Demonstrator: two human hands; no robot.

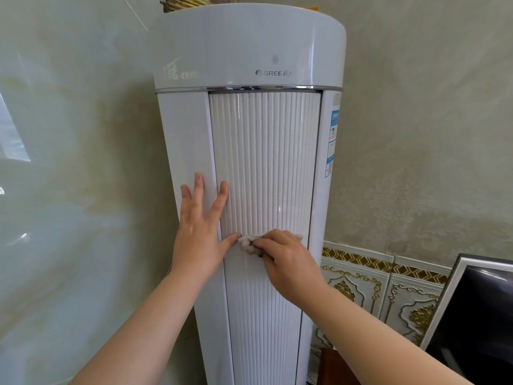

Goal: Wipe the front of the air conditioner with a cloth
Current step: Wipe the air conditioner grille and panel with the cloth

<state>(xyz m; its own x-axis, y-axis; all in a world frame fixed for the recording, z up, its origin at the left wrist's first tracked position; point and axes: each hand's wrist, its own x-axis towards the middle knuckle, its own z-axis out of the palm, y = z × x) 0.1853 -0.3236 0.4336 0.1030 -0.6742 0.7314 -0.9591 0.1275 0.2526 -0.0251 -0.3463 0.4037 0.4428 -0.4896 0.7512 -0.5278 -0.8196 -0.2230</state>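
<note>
Mostly cloth (248, 243) hidden under right hand (286, 259); air conditioner (266, 162) base cut off

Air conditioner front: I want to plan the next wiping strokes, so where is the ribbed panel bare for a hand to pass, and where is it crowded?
Bare: the ribbed panel from the chrome strip down to the hands, and below the right hand. Crowded: mid-height, where the left hand lies flat on the panel's left edge, its thumb meeting the cloth.

air conditioner (247, 134): 1 | cloth (247, 243): 1 | hands: 2 | screen (477, 315): 1
</note>
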